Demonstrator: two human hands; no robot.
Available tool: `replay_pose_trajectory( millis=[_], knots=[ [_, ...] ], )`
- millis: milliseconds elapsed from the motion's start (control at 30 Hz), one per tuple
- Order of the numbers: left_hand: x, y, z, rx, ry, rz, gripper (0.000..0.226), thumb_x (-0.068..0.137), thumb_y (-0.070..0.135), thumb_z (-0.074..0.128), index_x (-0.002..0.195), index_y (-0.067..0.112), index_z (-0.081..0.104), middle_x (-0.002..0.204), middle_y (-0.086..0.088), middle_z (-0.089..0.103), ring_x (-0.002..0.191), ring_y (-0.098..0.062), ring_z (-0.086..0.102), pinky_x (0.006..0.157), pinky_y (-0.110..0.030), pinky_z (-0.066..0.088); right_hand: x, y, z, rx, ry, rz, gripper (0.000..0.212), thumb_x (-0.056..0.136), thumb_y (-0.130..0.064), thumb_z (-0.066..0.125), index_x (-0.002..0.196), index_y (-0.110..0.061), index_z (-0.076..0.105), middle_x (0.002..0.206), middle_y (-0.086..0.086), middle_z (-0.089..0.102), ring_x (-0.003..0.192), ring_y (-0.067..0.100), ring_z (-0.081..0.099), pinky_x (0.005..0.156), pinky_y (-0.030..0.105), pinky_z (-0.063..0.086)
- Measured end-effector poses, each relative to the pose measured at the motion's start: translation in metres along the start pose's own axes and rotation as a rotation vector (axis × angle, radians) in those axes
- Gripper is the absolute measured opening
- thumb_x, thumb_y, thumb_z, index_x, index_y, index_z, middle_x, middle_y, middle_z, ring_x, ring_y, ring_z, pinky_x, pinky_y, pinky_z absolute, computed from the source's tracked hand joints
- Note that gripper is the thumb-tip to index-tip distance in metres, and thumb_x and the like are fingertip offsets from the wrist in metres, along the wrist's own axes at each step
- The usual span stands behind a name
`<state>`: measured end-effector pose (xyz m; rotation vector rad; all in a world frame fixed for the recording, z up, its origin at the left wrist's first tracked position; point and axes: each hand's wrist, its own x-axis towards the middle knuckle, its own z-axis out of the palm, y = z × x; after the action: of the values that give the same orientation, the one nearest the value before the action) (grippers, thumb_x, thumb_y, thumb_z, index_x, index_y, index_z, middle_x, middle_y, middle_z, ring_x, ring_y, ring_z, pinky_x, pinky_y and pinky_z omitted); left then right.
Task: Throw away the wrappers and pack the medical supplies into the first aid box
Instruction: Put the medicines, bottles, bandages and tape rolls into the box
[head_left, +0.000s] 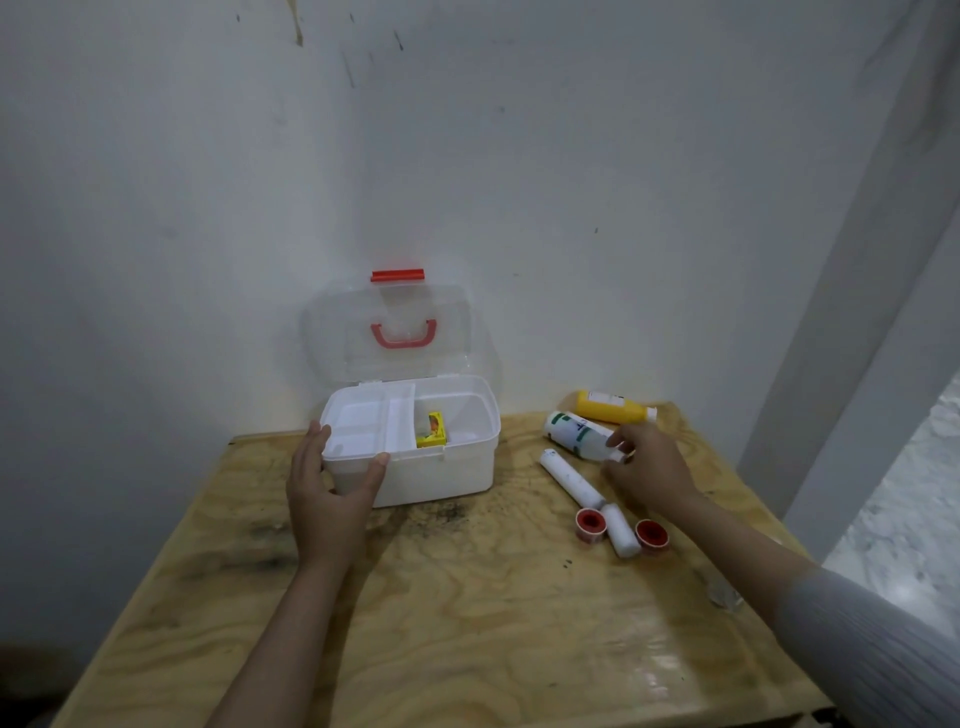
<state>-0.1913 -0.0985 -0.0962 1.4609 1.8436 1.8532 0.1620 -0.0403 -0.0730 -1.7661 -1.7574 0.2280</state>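
Observation:
A white first aid box (457, 470) stands open on the wooden table (441, 623), its clear lid (389, 332) upright against the wall. A small yellow packet (432, 430) lies inside beside a white divider tray. My left hand (332, 488) grips the box's front left corner. My right hand (649, 467) closes its fingers on the cap end of a white bottle with green print (574, 432), which lies on its side. Behind it lies a yellow bottle (613, 408). A long white roll (569, 478), a short white roll (621, 530) and two red-centred tape rolls (590, 526) (653, 538) lie nearby.
White walls meet in a corner right behind the box. A white post or door frame (852, 364) rises at the right, past the table's right edge. A small clear wrapper-like scrap (724, 595) lies near that edge. Dark stains mark the wood in front of the box.

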Motion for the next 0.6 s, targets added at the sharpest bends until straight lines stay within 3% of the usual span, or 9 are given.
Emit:
replay_pose_trajectory(
  millis=[100, 233, 333, 400, 467, 600],
  knots=[
    [0.0, 0.0, 0.0, 0.0, 0.001, -0.008, 0.071, 0.074, 0.035, 0.078, 0.136, 0.022, 0.047, 0.149, 0.0, 0.043, 0.135, -0.019, 0.041, 0.102, -0.051, 0.046, -0.003, -0.003, -0.002, 0.077, 0.059, -0.027, 0.017, 0.074, -0.008, 0.069, 0.091, -0.008, 0.07, 0.086, 0.009, 0.07, 0.07, 0.016, 0.057, 0.057, 0.025, 0.043],
    [0.0, 0.001, 0.0, 0.007, 0.002, -0.002, 0.071, 0.074, 0.036, 0.078, 0.136, 0.021, 0.046, 0.149, -0.001, 0.043, 0.135, -0.021, 0.041, 0.103, -0.05, 0.046, -0.007, -0.019, -0.02, 0.271, 0.173, -0.051, 0.015, 0.071, -0.01, 0.076, 0.086, -0.008, 0.072, 0.082, 0.006, 0.068, 0.068, 0.014, 0.059, 0.064, 0.026, 0.048],
    [-0.002, 0.004, 0.0, 0.005, 0.006, 0.005, 0.071, 0.075, 0.033, 0.078, 0.137, 0.017, 0.047, 0.148, -0.004, 0.044, 0.135, -0.022, 0.041, 0.104, -0.047, 0.045, -0.01, -0.041, -0.037, 0.4, 0.22, -0.113, 0.016, 0.069, -0.01, 0.079, 0.084, -0.013, 0.072, 0.081, 0.001, 0.068, 0.069, 0.01, 0.064, 0.061, 0.016, 0.051],
    [-0.001, 0.004, 0.0, 0.006, 0.009, 0.009, 0.071, 0.074, 0.032, 0.078, 0.136, 0.017, 0.048, 0.148, -0.004, 0.044, 0.135, -0.022, 0.041, 0.105, -0.048, 0.044, -0.01, -0.06, -0.047, 0.505, 0.203, -0.155, 0.018, 0.069, -0.011, 0.08, 0.085, -0.016, 0.073, 0.085, -0.001, 0.071, 0.071, 0.009, 0.067, 0.063, 0.013, 0.053],
    [-0.001, 0.003, 0.0, 0.007, 0.008, 0.012, 0.071, 0.074, 0.033, 0.078, 0.136, 0.017, 0.047, 0.148, -0.004, 0.044, 0.135, -0.022, 0.041, 0.104, -0.05, 0.044, -0.008, -0.08, -0.053, 0.578, 0.158, -0.192, 0.018, 0.07, -0.013, 0.08, 0.086, -0.017, 0.073, 0.089, -0.002, 0.072, 0.073, 0.01, 0.069, 0.067, 0.018, 0.056],
    [-0.001, 0.003, 0.001, -0.002, 0.006, -0.006, 0.073, 0.073, 0.037, 0.078, 0.137, 0.021, 0.046, 0.149, -0.001, 0.043, 0.135, -0.021, 0.04, 0.103, -0.051, 0.046, -0.002, -0.118, -0.045, 0.556, 0.063, -0.322, 0.02, 0.071, -0.015, 0.08, 0.09, -0.016, 0.073, 0.094, 0.0, 0.073, 0.076, 0.013, 0.07, 0.068, 0.023, 0.058]
  ],
)
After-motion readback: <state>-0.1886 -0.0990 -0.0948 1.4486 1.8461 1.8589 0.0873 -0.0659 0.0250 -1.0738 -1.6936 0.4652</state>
